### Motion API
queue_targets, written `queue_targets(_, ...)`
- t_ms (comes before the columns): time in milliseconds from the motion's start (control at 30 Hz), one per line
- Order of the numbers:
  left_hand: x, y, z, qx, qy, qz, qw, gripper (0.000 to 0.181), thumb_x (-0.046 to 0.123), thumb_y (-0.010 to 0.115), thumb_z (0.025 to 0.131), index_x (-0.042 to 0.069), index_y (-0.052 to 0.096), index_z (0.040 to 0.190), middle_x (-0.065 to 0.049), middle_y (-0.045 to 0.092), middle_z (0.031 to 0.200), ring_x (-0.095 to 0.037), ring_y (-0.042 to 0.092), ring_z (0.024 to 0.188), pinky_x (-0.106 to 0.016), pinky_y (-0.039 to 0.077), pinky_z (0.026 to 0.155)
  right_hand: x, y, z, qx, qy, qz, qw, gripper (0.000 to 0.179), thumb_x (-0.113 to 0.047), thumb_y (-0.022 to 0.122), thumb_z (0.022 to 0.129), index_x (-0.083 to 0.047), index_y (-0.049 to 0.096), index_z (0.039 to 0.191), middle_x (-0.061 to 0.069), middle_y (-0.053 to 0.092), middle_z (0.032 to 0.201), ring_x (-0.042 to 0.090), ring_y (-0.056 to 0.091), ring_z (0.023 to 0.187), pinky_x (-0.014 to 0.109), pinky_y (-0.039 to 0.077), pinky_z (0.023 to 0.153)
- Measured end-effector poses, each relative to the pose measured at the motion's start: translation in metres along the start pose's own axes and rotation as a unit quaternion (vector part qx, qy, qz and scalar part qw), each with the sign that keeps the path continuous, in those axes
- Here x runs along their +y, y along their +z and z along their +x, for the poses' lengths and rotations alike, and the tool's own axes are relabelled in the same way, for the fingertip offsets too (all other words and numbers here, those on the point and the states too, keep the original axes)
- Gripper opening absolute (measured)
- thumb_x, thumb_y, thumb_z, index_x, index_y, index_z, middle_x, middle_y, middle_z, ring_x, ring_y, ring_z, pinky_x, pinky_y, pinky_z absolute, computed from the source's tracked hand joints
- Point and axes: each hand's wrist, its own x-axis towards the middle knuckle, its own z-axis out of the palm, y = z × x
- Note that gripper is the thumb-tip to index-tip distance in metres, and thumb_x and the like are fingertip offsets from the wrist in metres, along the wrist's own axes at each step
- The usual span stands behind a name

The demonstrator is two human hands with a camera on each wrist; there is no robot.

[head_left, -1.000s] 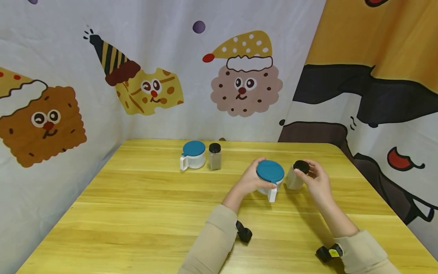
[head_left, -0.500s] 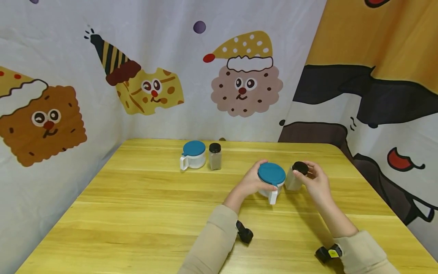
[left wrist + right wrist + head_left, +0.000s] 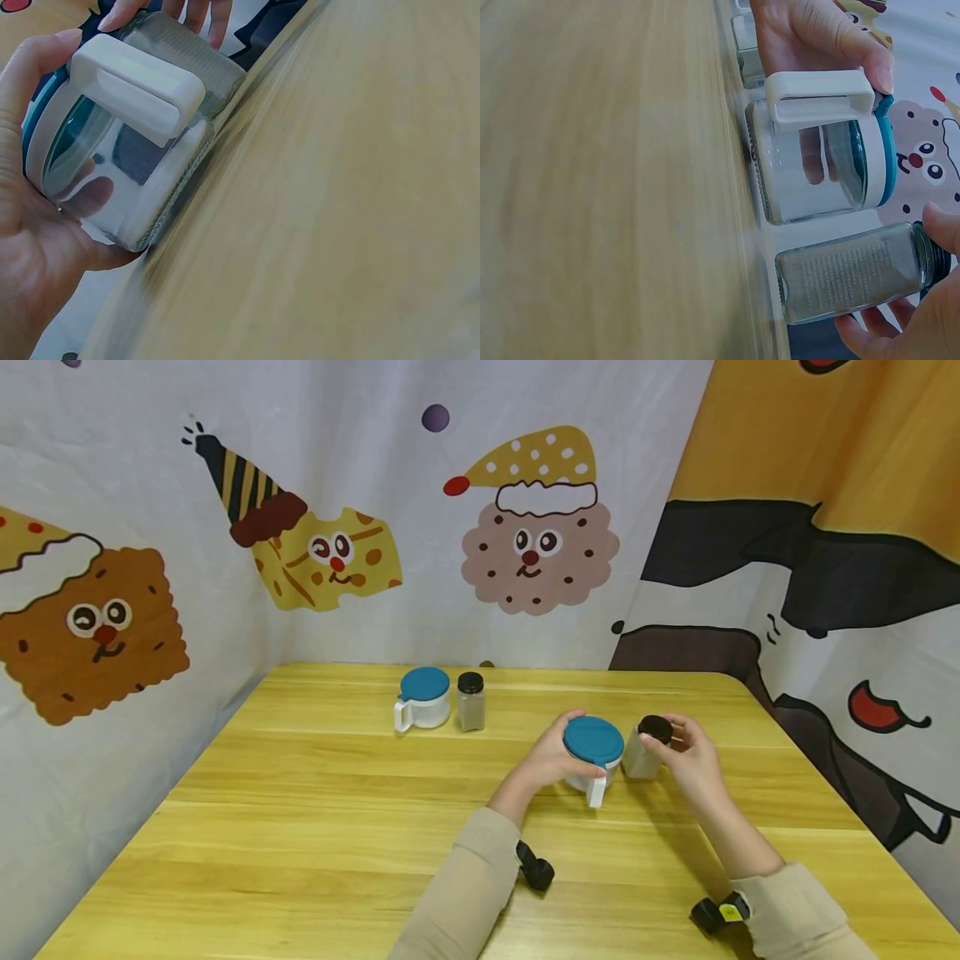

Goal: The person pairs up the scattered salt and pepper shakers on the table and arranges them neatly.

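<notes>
My left hand [image 3: 550, 753] grips a glass jar [image 3: 593, 740] with a blue lid and a white handle, fingers round its far side and thumb near the handle. The handle points toward me in the head view. Just right of it, my right hand [image 3: 697, 758] holds a small spice jar [image 3: 640, 758] by its black lid, between thumb and fingers. In the right wrist view the spice jar [image 3: 847, 277] is clear glass with pale contents, upright beside the handled jar [image 3: 810, 165], a narrow gap between them. Both jars are close over the tabletop.
A second blue-lidded handled jar [image 3: 425, 697] and another black-capped spice jar [image 3: 471, 703] stand side by side toward the back of the wooden table [image 3: 300, 827]. A printed cartoon curtain [image 3: 360, 635] hangs behind the table.
The handled jar has come slightly toward me with my left hand. My right hand has brought the spice jar a little left and nearer, closer to the handled jar.
</notes>
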Motion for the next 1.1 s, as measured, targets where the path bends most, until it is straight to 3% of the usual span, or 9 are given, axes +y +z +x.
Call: queue_targets(1100, -0.0011, -0.0016, -0.0018, -0.024, 0.002, -0.012, 0.9996, 0.095, 0.005, 0.087, 0.066, 0.028, 0.037, 0.144, 0.000, 0.050, 0.134, -0.016, 0.051, 0.117, -0.036, 0.038, 0.099, -0.0003, -0.0018, -0.0007, -0.026, 0.031, 0.012, 0.9991, 0.063, -0.031, 0.067, 0.091, -0.001, 0.039, 0.139, 0.023, 0.041, 0.135, 0.029, 0.045, 0.110, 0.015, 0.045, 0.070)
